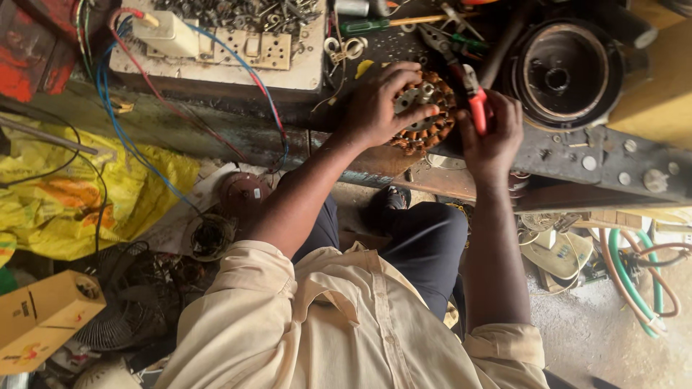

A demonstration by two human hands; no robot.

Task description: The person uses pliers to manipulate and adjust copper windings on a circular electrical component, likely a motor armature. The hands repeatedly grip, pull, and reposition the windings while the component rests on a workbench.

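A round motor stator [425,124] with copper windings lies on the dark workbench edge [591,155]. My left hand [380,102] rests on top of it, fingers spread over its metal centre and holding it down. My right hand [492,135] is closed around the red handles of a pair of pliers [468,85]. The pliers' jaws point away from me, beside the stator's right rim. Both forearms reach out from my beige shirt sleeves over my dark trousers.
A round black motor housing [564,70] sits right of the pliers. A green-handled screwdriver [364,26], a switch board [241,47] and a heap of screws [238,10] lie at the back. Blue and red wires [122,130], a yellow bag [68,191], a fan grille [119,317] and green hose [627,277] are below.
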